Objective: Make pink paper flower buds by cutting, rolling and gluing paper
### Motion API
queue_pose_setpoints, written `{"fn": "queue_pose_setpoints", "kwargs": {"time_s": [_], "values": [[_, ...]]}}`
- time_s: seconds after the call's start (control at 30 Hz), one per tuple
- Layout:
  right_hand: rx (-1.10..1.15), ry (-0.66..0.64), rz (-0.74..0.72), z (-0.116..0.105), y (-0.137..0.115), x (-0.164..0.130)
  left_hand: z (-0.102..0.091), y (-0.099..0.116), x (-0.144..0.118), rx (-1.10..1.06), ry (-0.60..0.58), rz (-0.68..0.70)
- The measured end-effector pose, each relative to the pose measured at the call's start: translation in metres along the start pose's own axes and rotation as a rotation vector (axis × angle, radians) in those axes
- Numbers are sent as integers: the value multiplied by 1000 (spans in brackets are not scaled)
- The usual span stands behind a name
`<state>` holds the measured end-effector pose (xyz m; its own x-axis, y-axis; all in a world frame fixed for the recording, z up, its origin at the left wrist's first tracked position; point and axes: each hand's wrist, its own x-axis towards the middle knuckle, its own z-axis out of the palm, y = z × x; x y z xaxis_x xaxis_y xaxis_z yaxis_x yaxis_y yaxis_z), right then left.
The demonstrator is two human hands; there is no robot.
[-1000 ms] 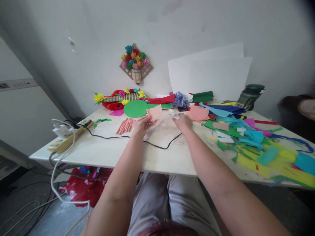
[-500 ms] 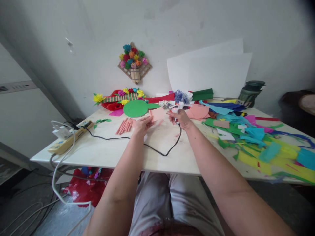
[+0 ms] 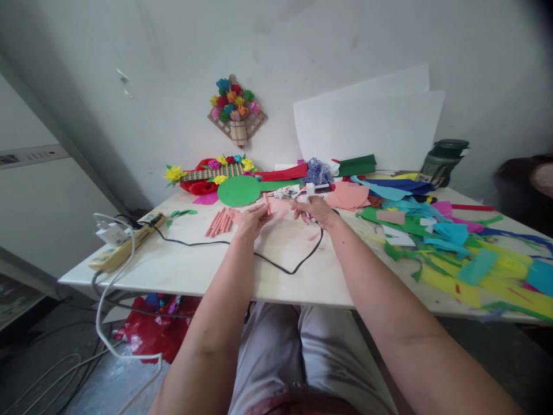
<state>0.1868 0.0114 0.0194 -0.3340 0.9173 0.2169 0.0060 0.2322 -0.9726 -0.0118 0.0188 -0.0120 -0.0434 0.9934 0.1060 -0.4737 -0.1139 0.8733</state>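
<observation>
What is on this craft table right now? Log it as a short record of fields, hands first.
left hand: holds a pink paper piece above the table
right hand: grip closed on a glue gun, nozzle toward the pink piece
cord: black cable loops from the right hand across the white table
beside left hand: pink paper rolls, green paper disc
right side: heap of coloured paper scraps
left edge: power strip
wall: paper flower basket

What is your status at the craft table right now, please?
Left hand holds pink paper. Right hand grips corded glue gun. Black cord loops between forearms.
</observation>
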Motion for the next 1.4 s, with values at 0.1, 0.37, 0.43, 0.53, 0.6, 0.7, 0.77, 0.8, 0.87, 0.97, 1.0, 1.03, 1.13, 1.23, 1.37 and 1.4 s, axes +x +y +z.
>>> {"fn": "queue_pose_setpoints", "kwargs": {"time_s": [0.1, 0.37, 0.43, 0.53, 0.6, 0.7, 0.77, 0.8, 0.87, 0.97, 1.0, 1.03, 1.13, 1.23, 1.37, 1.4], "values": [[-18, 17, 28, 0, -1, 0, 0, 0, 0, -2, 5, -12], [-79, 50, 25, -2, 3, 0, 0, 0, 0, -8, -18, -23], [-105, 56, 24, -1, 3, 0, 0, 0, 0, -3, -20, -21], [-131, 66, 28, -1, 2, -1, 0, 1, 0, 3, -31, -27], [-152, 79, 31, -1, 1, -2, 1, 1, -1, -1, -34, -32], [-194, 92, 33, 0, -1, -2, 1, 1, -2, -14, -30, -32], [-205, 93, 34, 0, -1, -3, 2, 2, -3, -18, -27, -33], [-203, 94, 35, 0, -1, -2, 3, 2, -3, -17, -28, -35], [-193, 97, 35, 0, 0, -2, 3, 3, -4, -13, -33, -41], [-184, 103, 27, 0, 1, -1, 4, 2, -5, -11, -43, -55], [-185, 105, 24, 0, 2, -1, 3, 2, -5, -12, -47, -60], [-186, 106, 21, 0, 2, -1, 3, 2, -5, -12, -52, -64], [-180, 127, 17, 0, 3, 0, 3, 2, -5, -12, -79, -78], [-171, 147, 20, -1, 3, 0, 4, 3, -6, -13, -98, -92], [-177, 157, 22, 0, 2, -1, 5, 5, -8, -23, -103, -108], [-177, 159, 24, 0, 2, -1, 6, 5, -8, -27, -103, -111]]}}
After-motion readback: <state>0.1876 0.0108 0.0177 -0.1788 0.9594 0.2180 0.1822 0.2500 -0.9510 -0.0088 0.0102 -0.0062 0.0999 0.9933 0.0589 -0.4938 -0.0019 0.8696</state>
